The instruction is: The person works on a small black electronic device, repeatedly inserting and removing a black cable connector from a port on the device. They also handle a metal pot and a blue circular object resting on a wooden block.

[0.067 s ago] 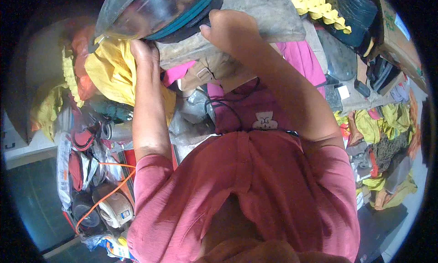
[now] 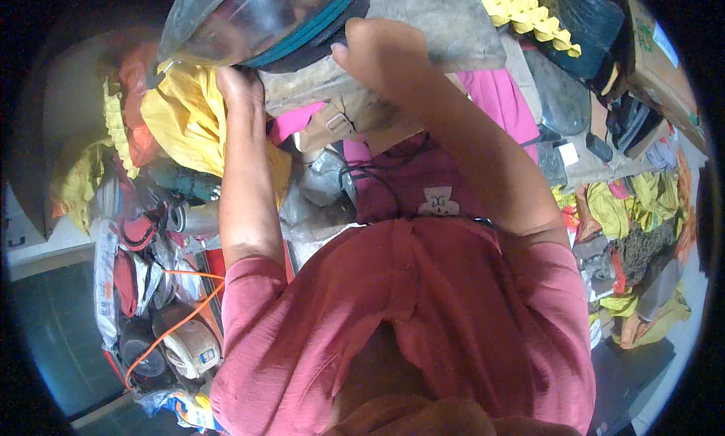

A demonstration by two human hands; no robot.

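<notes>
A large, glossy, see-through curved shell (image 2: 234, 24) with a teal and black banded rim (image 2: 310, 32) fills the upper left, tilted over a grey slab (image 2: 445, 28). My left hand (image 2: 240, 85) is at its lower edge, palm turned up, with the fingers hidden beneath it; it appears to hold the shell there. My right hand (image 2: 385, 51) is closed in a fist just right of the rim, above the slab, thumb toward the shell. Whatever it may grip is hidden. Yellow cloth (image 2: 181, 115) bunches beside my left wrist.
Below the slab lie a tan strap with a buckle (image 2: 332, 122), pink cloth (image 2: 498, 103) and a dark cable (image 2: 396, 190). A yellow egg tray (image 2: 529, 17) and a cardboard box (image 2: 664, 66) stand upper right. Mixed clutter with an orange cord (image 2: 177, 323) crowds the left.
My right hand has shifted very slightly down beside the rim. The strap and cable below the slab have moved a little; the shell and my left hand look almost unchanged.
</notes>
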